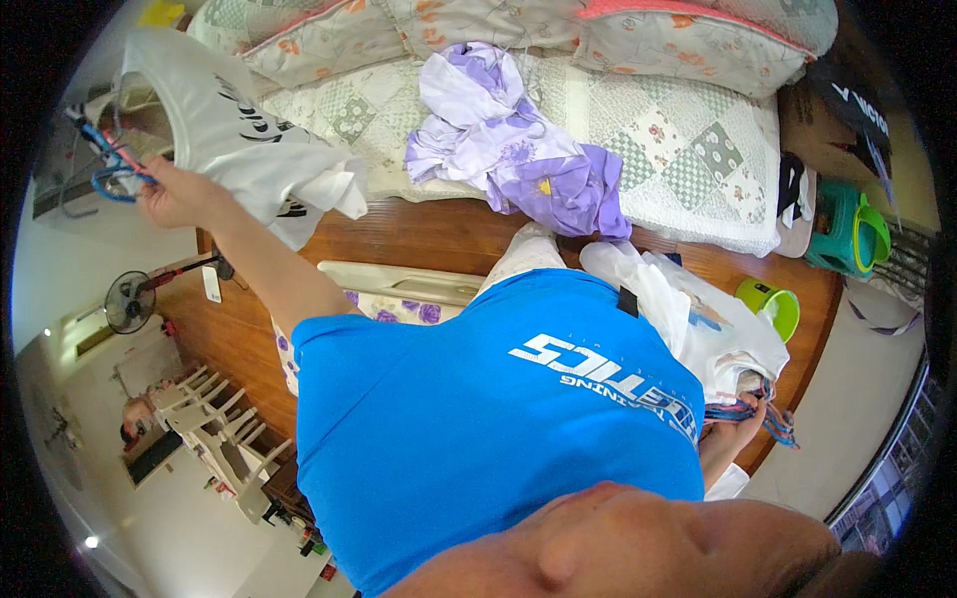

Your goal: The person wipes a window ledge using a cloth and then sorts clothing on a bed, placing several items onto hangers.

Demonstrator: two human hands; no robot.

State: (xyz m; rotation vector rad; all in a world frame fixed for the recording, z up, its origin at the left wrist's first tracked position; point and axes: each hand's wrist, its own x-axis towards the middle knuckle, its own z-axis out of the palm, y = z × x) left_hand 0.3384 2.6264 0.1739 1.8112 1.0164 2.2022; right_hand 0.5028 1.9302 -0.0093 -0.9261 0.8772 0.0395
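Observation:
My left hand (173, 196), stretched out to the upper left, grips a bunch of blue and pink clothes hangers (119, 161). A white T-shirt (217, 127) with black lettering hangs just beyond that hand. Low on my right side, my right hand (736, 430) is closed around several blue and pink hangers (777, 426). White shirts (695, 314) hang from them beside my body, one with a blue print. Part of my right forearm is hidden behind my blue T-shirt (478, 418). A crumpled purple and white floral cloth (516, 149) lies before me over the sofa edge.
A patchwork cover (673, 142) spreads over the sofa, with floral cushions (321, 45) behind. To the right are a cardboard box (822, 119), a green plastic stool (837, 232) and a lime-green bucket (770, 303). A fan (131, 303) and white chairs (232, 426) stand to the left.

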